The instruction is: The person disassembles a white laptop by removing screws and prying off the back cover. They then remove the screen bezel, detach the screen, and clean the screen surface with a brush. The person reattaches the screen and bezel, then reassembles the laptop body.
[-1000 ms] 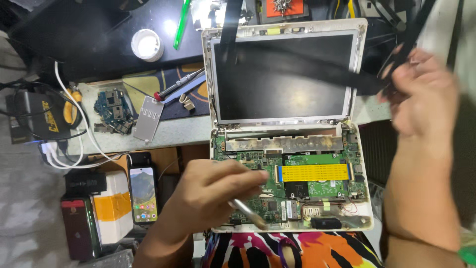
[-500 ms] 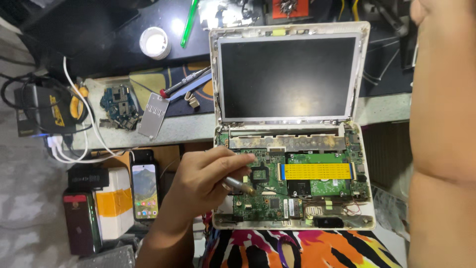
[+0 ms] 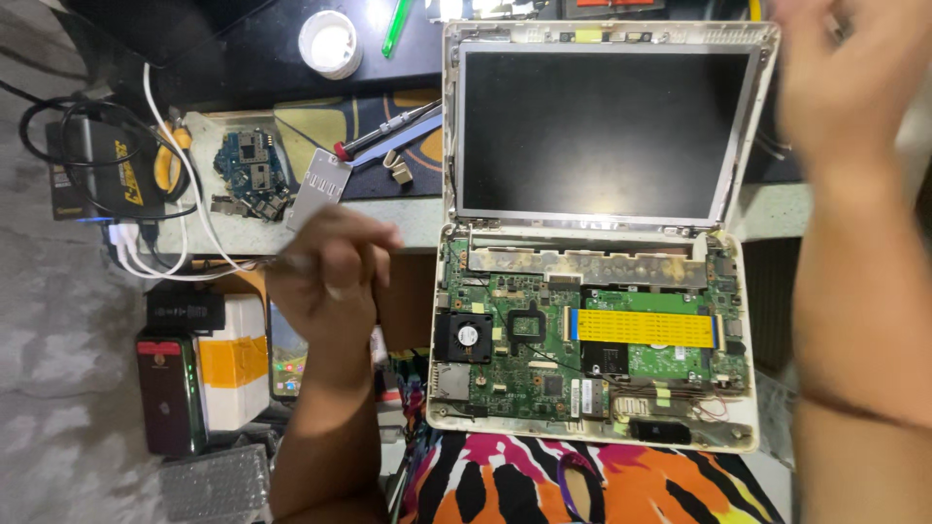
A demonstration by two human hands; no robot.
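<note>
Left hand (image 3: 330, 272) hovering loosely curled, blurred, grip unclear, beside opened laptop (image 3: 592, 320) left edge; right hand (image 3: 854, 78) spreading open, empty, over lid corner.

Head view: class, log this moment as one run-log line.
left hand: closed, off laptop | right hand: raised, blurred, beside screen | motherboard: exposed, untouched

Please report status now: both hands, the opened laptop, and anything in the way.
Left hand closed, off the laptop. Right hand raised beside screen, blurred. Board exposed, nothing on it.
</note>
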